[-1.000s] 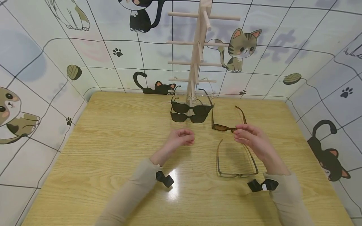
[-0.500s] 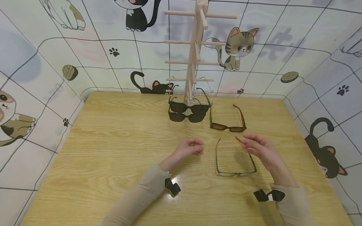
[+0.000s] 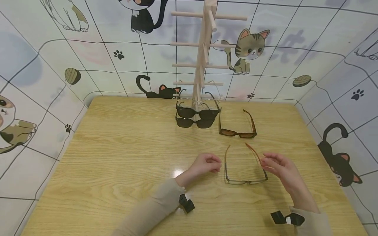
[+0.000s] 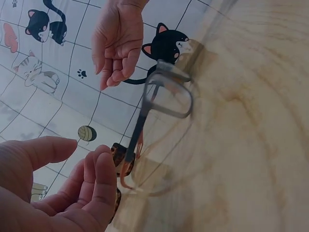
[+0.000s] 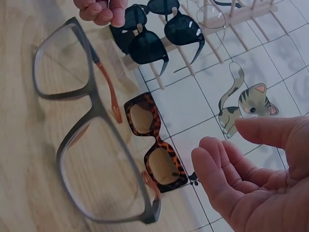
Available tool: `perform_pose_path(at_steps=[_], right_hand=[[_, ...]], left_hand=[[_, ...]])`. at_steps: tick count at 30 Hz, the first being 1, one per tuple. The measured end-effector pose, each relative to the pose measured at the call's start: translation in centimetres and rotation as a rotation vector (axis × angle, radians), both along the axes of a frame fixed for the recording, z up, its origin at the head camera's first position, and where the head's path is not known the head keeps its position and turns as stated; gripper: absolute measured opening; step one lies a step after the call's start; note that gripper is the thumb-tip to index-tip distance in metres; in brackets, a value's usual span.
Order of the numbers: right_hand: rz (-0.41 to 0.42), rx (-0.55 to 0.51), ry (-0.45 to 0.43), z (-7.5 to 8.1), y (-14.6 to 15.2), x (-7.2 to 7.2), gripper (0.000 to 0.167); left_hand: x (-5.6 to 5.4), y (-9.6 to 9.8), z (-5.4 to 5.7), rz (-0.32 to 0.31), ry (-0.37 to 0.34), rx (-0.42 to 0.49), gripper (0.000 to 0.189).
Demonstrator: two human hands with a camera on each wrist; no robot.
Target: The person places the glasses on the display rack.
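Note:
A pair of eyeglasses (image 3: 236, 182) with a grey front and orange-brown temple ends lies on the table, its temples unfolded and pointing away. My left hand (image 3: 207, 164) hovers just left of it, fingers loosely bent and holding nothing. On the other side, my right hand (image 3: 280, 170) has its fingertips right by the right temple. The right wrist view shows a gap between that hand's thumb and fingers (image 5: 212, 169), with nothing between them. Behind the eyeglasses lie tortoiseshell sunglasses (image 5: 155, 140) with brown lenses, temples also unfolded.
A wooden rack (image 3: 206, 39) with several pegs stands at the back. Two pairs of black sunglasses (image 3: 186, 113) and a thin wire-framed pair hang low on it. Cat-patterned walls (image 3: 112, 75) enclose the table (image 3: 118, 141) at the back and sides.
My right hand has left the tortoiseshell sunglasses and come nearer, to the right side of the eyeglasses. My left hand has moved right and nearer, toward their left side.

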State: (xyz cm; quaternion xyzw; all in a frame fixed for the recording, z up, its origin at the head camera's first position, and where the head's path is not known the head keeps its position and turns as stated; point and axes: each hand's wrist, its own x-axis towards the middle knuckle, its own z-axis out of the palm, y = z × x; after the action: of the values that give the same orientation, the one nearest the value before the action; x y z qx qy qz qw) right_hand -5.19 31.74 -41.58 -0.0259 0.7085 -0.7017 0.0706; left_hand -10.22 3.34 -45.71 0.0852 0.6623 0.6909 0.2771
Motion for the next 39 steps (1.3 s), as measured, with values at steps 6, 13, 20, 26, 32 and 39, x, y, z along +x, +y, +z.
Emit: perform_pose_path(at_steps=[6, 13, 20, 26, 32, 39], right_hand=[[-0.059, 0.065, -0.014, -0.5, 0.7, 1.1, 0.020], [-0.133, 0.222, -0.108, -0.9, 1.6, 2.1, 0.019], [-0.135, 0.404, -0.191, -1.5, 1.8, 2.7, 0.044], [-0.128, 0.413, -0.238, -2.0, 1.8, 3.0, 0.052], [-0.135, 0.411, -0.250, -2.8, 1.9, 3.1, 0.051], [-0.137, 0.371, -0.264, -3.4, 2.0, 3.2, 0.042]], left_hand=[[0.7, 0.8, -0.7, -0.017, 0.018, -0.016, 0.017], [1.3, 1.5, -1.1, -0.023, 0.061, -0.058, 0.017], [1.7, 2.0, -1.1, -0.032, 0.088, -0.134, 0.017], [2.0, 2.2, -1.0, -0.033, 0.095, -0.171, 0.018], [2.1, 2.2, -1.0, -0.030, 0.107, -0.166, 0.021], [2.0, 2.6, -1.7, -0.039, 0.103, -0.145, 0.022]])
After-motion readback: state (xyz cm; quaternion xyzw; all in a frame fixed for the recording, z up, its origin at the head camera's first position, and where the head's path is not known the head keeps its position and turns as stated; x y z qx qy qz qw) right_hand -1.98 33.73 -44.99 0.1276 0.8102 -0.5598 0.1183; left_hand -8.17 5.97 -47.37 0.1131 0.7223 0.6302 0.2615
